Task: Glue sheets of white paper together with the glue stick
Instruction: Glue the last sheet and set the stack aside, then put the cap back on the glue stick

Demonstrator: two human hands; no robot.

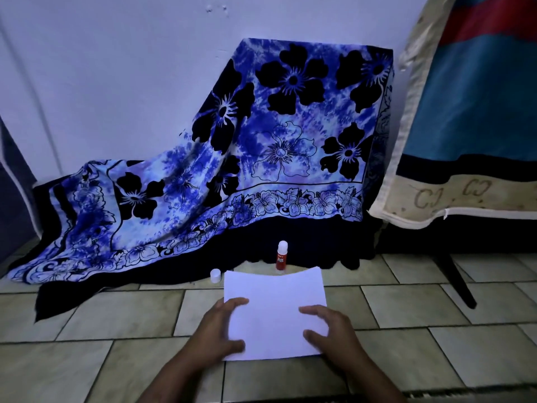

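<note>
while the white paper (274, 309) lies on the tiled floor (116, 367), both hands are set on it from above; the left hand (215, 330) covers the sheet's left edge, its fingers and thumb loosely bent and lying on the top face; the right hand (334, 330) covers the right edge the same way, fingers and thumb spread on the paper; neither hand clenches or wraps round anything, both only press down on the sheet; the far edge of the paper bows in a shallow curve; whether one sheet or several lie there cannot be told.

just beyond that far edge the glue stick (282, 257) stands upright, red-bodied, its white tip bare; its small white cap (215, 275) stands apart from it, on the floor near the paper's far left corner.

behind them a blue cloth (261, 141) printed with black flowers hangs over something boxy against the pale wall (116, 68) and spills onto the tiles; at right leans a padded piece (479, 97) in blue, red and cream, with a dark slanted leg (456, 280) below it.
</note>
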